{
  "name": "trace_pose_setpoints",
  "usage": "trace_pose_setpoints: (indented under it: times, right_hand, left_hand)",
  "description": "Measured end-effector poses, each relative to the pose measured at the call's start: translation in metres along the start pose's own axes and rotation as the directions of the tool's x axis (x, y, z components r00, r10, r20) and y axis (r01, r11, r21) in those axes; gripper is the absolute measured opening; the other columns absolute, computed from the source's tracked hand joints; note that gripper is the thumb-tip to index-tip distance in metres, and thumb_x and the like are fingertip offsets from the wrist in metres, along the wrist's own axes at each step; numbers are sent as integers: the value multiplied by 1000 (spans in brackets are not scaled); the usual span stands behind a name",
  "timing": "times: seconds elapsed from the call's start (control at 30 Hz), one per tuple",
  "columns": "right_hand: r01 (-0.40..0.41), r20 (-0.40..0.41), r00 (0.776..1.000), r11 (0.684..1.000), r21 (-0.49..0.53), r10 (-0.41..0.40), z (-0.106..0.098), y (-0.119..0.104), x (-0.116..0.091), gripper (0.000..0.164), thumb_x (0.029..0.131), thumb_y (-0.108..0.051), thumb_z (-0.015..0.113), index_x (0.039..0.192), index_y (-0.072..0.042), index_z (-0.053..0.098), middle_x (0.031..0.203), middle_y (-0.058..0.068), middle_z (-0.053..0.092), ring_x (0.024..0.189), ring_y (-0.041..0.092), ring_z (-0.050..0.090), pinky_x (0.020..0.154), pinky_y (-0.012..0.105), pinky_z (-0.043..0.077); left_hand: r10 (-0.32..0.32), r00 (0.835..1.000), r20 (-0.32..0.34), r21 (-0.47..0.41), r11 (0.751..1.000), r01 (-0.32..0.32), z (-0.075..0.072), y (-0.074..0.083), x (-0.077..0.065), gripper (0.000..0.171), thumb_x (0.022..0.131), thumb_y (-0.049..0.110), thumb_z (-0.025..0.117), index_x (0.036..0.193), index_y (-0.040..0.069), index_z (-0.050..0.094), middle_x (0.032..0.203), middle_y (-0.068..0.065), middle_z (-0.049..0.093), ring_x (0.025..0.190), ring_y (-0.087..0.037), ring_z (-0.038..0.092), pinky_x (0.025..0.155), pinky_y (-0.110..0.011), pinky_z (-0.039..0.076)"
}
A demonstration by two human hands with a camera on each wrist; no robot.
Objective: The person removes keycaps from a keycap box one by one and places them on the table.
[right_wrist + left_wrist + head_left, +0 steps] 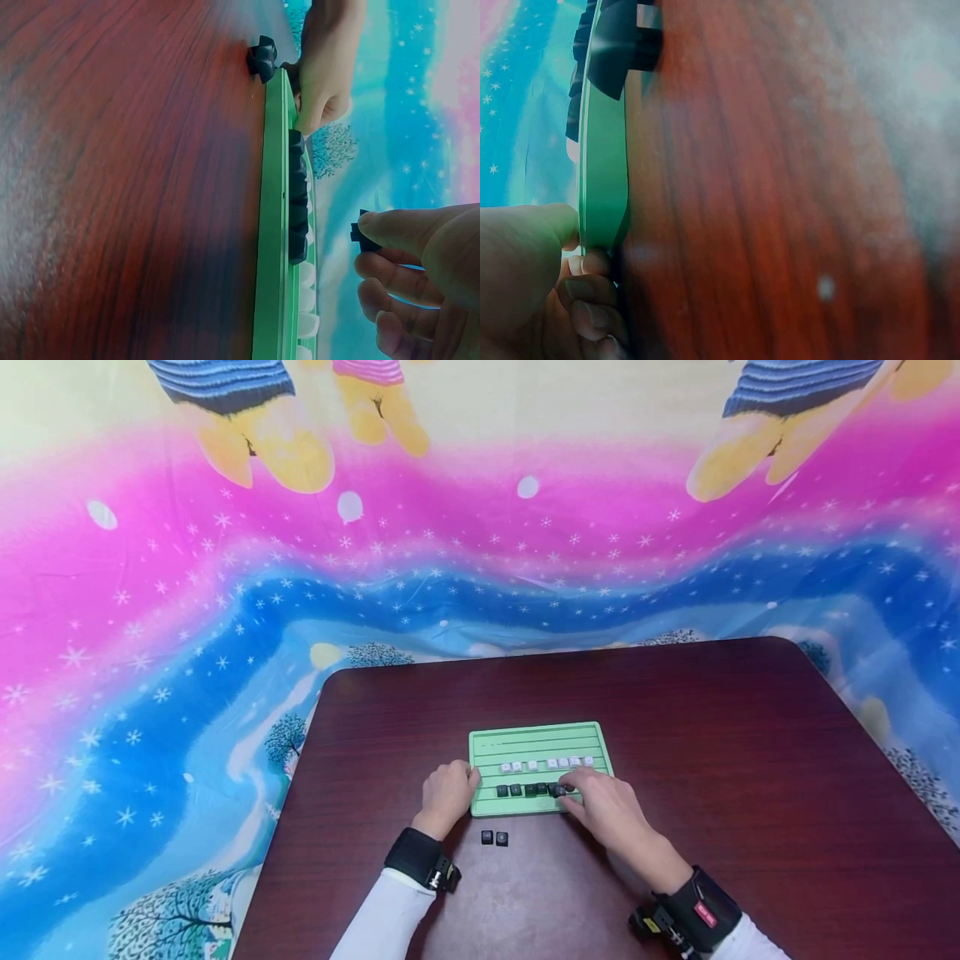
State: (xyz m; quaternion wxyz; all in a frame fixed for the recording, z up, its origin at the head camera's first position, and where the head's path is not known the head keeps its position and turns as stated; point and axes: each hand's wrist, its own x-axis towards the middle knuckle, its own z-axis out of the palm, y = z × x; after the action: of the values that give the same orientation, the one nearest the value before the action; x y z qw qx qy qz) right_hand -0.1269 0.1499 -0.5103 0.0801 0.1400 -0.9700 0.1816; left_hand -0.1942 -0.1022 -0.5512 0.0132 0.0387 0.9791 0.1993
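Observation:
My left hand [446, 795] grips the left edge of a light green ridged tray [540, 748], thumb on top and fingers curled at its side in the left wrist view. Thumb and fingertips of my right hand [609, 810] pinch a black keycap [367, 234], held above the tray in the right wrist view. One row on the tray holds several white keycaps [552, 764], with gaps between some. Nearer to me, a row of several black keycaps [515, 790] runs toward the right hand, which partly hides its right end.
Two loose black keycaps [487, 837] lie on the dark wooden table [720, 735], just in front of the tray. A colourful printed cloth [450, 552] hangs behind the table and down its sides.

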Motion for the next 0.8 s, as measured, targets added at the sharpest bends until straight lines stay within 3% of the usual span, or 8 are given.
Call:
trace_pose_setpoints:
  times: [0.33, 0.8]
  right_hand:
    - [32, -26, 999, 999, -8, -32, -1, -9, -2, 19, 82, -24, 83, 98, -20, 76, 94, -4, 74, 80, 14, 71, 64, 34, 54]
    - [59, 7, 998, 998, -22, -59, 3, -17, -5, 14, 84, -28, 81, 95, -23, 74, 85, -11, 68, 74, 8, 66, 63, 27, 49]
  left_hand:
    - [1, 1000, 8, 7, 1000, -1, 1, -1, 0, 47, 99, 29, 56, 56, 19, 39, 53, 5, 33, 49, -16, 43, 48, -31, 32]
    - [3, 1000, 6, 5, 1000, -3, 2, -2, 0, 48, 100, 29, 57, 56, 19, 39, 52, 6, 32, 47, -15, 40, 47, -30, 30]
